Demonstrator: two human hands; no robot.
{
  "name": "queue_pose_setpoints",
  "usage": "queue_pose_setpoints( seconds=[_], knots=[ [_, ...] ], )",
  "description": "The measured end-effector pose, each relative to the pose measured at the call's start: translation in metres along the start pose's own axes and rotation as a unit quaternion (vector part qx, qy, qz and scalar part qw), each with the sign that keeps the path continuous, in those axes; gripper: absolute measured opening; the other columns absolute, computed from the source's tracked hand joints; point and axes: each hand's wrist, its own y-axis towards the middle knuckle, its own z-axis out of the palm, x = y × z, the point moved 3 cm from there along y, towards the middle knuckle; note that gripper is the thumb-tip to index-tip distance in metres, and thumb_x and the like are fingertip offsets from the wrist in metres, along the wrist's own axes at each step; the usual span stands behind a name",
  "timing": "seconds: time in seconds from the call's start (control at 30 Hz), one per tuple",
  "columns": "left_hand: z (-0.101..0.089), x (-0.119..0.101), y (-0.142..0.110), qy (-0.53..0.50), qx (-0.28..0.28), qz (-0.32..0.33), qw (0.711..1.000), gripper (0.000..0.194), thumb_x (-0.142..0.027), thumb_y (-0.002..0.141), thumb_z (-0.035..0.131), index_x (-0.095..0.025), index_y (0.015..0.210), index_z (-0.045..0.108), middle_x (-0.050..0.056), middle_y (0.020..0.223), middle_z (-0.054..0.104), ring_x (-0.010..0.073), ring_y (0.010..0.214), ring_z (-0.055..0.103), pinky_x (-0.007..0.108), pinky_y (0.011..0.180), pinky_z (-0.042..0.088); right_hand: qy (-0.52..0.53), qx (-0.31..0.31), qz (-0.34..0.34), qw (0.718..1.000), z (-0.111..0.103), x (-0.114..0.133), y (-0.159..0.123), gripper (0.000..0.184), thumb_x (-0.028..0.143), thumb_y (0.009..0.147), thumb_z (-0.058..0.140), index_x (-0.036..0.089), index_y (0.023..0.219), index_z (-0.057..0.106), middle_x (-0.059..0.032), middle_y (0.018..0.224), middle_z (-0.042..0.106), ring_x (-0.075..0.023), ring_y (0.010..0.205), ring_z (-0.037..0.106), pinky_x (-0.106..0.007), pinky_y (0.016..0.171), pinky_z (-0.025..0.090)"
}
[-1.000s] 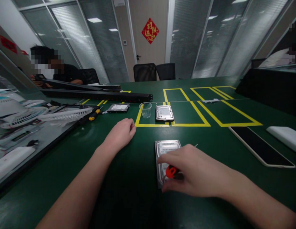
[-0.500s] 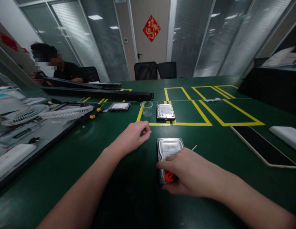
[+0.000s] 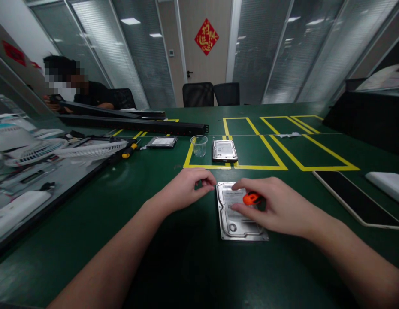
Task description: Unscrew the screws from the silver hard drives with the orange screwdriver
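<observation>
I have a flat, rectangular, silver metal hard drive (image 3: 227, 219) lying label-up on the dark green tabletop (image 3: 186, 257), nearer to me than the yellow tape outlines (image 3: 207, 166). My right hand (image 3: 275, 204) is over its right part, grasping a rounded, orange-and-black tool handle (image 3: 252, 198) in the palm, with thumb and forefinger spread over the printed white label (image 3: 229, 198); whatever extends beyond the handle is hidden. My left hand (image 3: 193, 186) is at the drive's far left corner, thumb and forefinger tips brought together. I cannot tell whether they pinch something small or touch the metal.

To handle this well, I should keep the handle tucked firmly in the palm, so that its unseen end does not scrape the cover. If the drive needs steadying, I would brace its edges rather than press on the top. With both hands so close, I want them working from opposite sides, leaving clearance to the light-looking, clear plastic cup (image 3: 199, 148) beyond, which could tip if nudged.
</observation>
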Motion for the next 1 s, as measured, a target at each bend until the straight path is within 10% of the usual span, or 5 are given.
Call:
queue_pose_setpoints(
  seconds=[0.17, 1.0],
  knots=[
    [0.009, -0.003, 0.0, -0.041, 0.058, 0.002, 0.997, 0.008, -0.018, 0.099, 0.07, -0.018, 0.101, 0.078, 0.002, 0.098, 0.077, 0.0149, 0.086, 0.067, 0.027, 0.078, 0.051, -0.008, -0.096, 0.02, 0.995, -0.004, -0.024, 0.002, 0.029, 0.046, 0.102, 0.063, 0.021, 0.096, 0.074, -0.0039, 0.083, 0.073, -0.0205, 0.073, 0.066, -0.034, 0.068, 0.043],
    [0.028, -0.004, -0.001, -0.114, 0.166, -0.066, 0.977, 0.009, -0.02, 0.093, 0.078, -0.017, 0.102, 0.078, 0.001, 0.092, 0.075, 0.0138, 0.079, 0.064, 0.024, 0.072, 0.048, 0.001, -0.098, 0.001, 0.995, 0.008, -0.025, 0.004, 0.03, 0.045, 0.103, 0.064, 0.02, 0.089, 0.072, -0.0011, 0.076, 0.069, -0.0167, 0.069, 0.061, -0.031, 0.066, 0.039]
  ],
)
